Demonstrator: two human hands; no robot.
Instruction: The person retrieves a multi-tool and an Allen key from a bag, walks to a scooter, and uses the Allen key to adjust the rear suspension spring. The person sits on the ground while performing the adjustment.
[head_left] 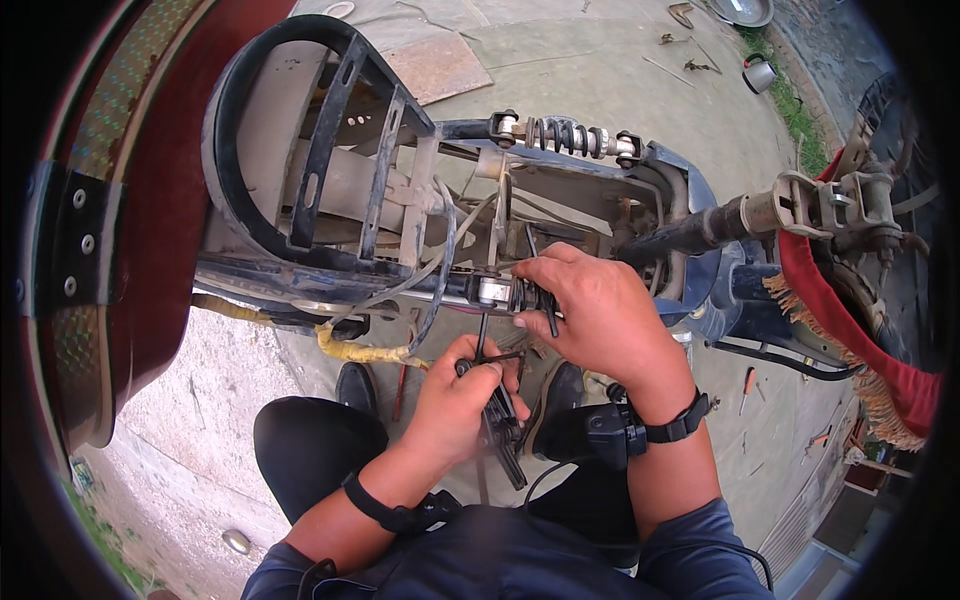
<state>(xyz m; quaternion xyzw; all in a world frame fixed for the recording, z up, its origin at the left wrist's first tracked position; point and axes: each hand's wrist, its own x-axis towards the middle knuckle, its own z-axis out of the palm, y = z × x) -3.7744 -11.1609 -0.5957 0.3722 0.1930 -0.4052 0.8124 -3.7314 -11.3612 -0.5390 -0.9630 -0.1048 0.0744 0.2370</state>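
My left hand (455, 400) is closed around a black folding hex key set (503, 430). One key stands up out of it, its tip by the near shock absorber's silver end mount (494, 291); another sticks out sideways. My right hand (603, 305) is bent over the near shock absorber, thumb and fingers closed about a thin black rod (531, 240) that crosses the dark spring (520, 294). The palm hides most of that shock absorber. Across the frame, the far shock absorber (565, 137) shows its whole coil spring.
A black rear rack (335, 145) tops the bare vehicle frame. To the left rises a red box-like body panel (160, 250). A yellow-wrapped cable (365, 347) hangs below the rack. At right are a fringed red cloth (850, 340) and a screwdriver (747, 388) on the ground.
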